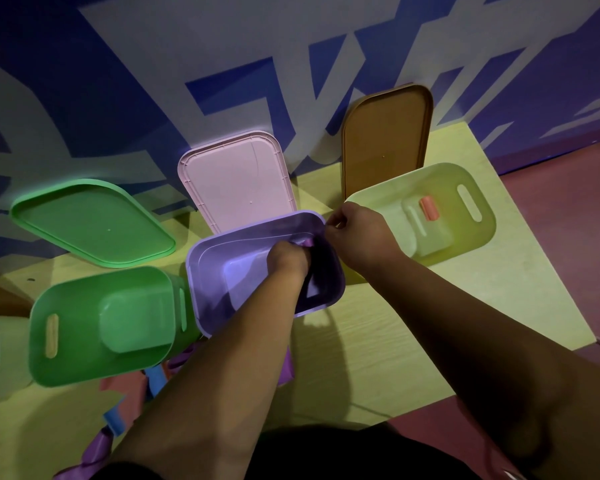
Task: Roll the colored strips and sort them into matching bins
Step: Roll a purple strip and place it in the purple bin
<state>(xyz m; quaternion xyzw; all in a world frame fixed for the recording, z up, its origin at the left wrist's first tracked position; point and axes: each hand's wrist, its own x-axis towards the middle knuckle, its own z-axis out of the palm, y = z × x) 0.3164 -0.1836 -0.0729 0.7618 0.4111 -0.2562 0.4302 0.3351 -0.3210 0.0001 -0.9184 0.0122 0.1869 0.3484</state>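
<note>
Fingers of the left hand (288, 261) curl down inside the purple bin (201, 271), clenched on a purple strip (307, 242) whose crumpled end shows just past the knuckles, near the bin's right wall. Just right of those fingers, the right hand (357, 230) sits at the bin's far right corner, its fingertips (334, 221) drawn together in a pinch at the rim; what they pinch, if anything, I cannot tell. Farther right of the right fingers stands a yellow-green bin (478, 237) with an orange roll (429, 208) lying in it. Left of the left fingers, just beside the purple bin, is a green bin (66, 299). Beyond the fingers three lids stand against the wall: a green lid (90, 223), a pink lid (236, 181) and a brown lid (385, 147). Nearer than the fingers, beside the left forearm, a red strip (125, 389), a blue strip (156, 375) and a loose purple strip (97, 448) lie on the pale table (395, 341)
</note>
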